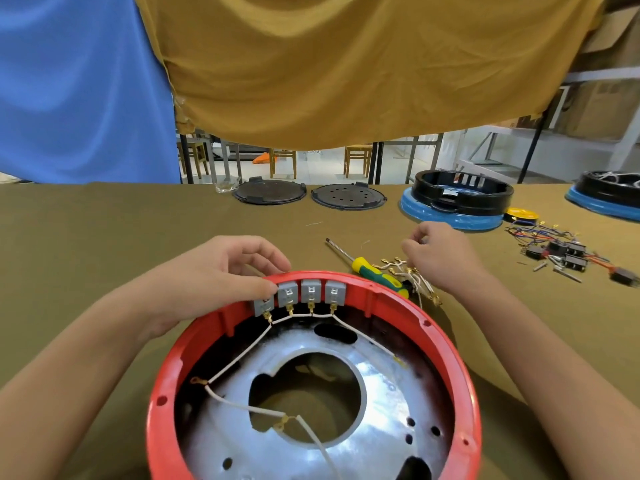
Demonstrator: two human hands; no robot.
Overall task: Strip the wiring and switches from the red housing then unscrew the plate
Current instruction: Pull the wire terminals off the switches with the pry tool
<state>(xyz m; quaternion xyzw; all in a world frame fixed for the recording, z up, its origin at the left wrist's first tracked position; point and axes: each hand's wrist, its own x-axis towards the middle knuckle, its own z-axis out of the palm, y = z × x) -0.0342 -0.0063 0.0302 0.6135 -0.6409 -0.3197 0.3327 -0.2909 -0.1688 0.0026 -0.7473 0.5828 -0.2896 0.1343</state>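
The red housing (446,344) holds four grey switches (299,294), white wires (239,362) and plate (377,427); left hand (221,271) grips its rim, right hand (440,258) pinches loose wires (412,275).

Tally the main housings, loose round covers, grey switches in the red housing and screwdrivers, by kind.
Red housing: 1
Black housings on blue bases: 2
Round dark covers: 2
Grey switches: 4
Screwdriver: 1
Total: 10

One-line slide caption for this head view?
Left hand grips the red housing by its grey switches; right hand sets loose wires beside the screwdriver.
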